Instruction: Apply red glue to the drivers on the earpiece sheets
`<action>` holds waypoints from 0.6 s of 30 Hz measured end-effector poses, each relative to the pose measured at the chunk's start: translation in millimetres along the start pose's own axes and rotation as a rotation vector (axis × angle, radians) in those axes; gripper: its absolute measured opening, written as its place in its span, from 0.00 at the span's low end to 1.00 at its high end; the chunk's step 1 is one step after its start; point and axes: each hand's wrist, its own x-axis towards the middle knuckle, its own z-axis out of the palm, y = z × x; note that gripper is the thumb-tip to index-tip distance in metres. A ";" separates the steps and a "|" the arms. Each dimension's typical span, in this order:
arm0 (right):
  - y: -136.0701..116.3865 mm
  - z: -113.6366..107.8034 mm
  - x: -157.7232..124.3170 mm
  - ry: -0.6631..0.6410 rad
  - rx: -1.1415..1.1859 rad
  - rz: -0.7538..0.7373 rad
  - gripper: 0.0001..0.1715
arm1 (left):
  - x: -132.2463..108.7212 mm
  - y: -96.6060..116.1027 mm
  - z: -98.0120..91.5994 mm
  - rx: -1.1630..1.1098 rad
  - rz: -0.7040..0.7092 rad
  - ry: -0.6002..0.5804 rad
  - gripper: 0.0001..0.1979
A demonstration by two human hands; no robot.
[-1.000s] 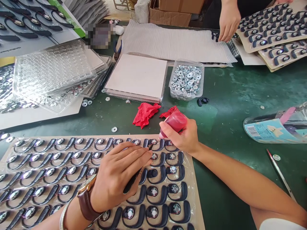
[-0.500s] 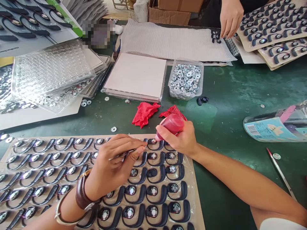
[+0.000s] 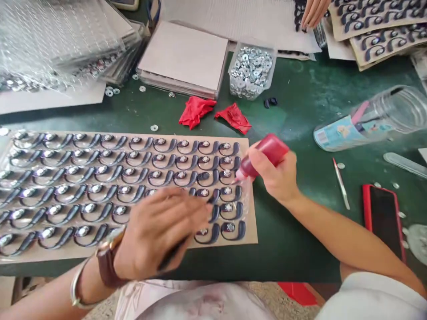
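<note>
My right hand (image 3: pixel 278 171) is wrapped round a red squeeze bottle (image 3: pixel 267 153). The bottle is tilted, its pale nozzle pointing down-left close to the right-hand column of earpieces. Rows of black hooked earpieces (image 3: pixel 230 209), most with a shiny round metal part, lie under clear film on a brown cardboard sheet (image 3: pixel 251 231). One earpiece (image 3: pixel 203 177) in the third row shows a plain dark centre. My left hand (image 3: pixel 163 231), blurred, hovers over the sheet's lower middle with curled fingers. A slim dark tool (image 3: pixel 173 253) shows beneath its palm; its kind is unclear.
Beyond the sheet lie two crumpled red cloths (image 3: pixel 196 111), a clear tub of metal washers (image 3: pixel 251 69) and stacked trays (image 3: pixel 183 53). At right are a clear jar (image 3: pixel 363 122), a thin pointed tool (image 3: pixel 340 184) and a red-cased phone (image 3: pixel 385 218). Another person's hand (image 3: pixel 314 15) works at the back.
The view has tipped downward. My right hand has brought the bottle from the top row to beside the sheet's right column. My left hand has moved lower, away from the top row.
</note>
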 end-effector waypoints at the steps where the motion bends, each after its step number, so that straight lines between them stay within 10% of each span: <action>1: 2.2 -2.9 -19.7 -0.001 0.008 0.018 0.15 | -10.9 17.1 6.0 0.015 0.033 -0.029 0.09; 6: 19.3 -10.0 -84.6 -0.031 0.003 -0.025 0.12 | -44.7 64.4 35.9 0.097 0.140 -0.049 0.12; 18: 25.2 -5.4 -88.6 -0.127 -0.105 -0.140 0.11 | -39.3 74.9 48.8 0.187 0.158 -0.053 0.13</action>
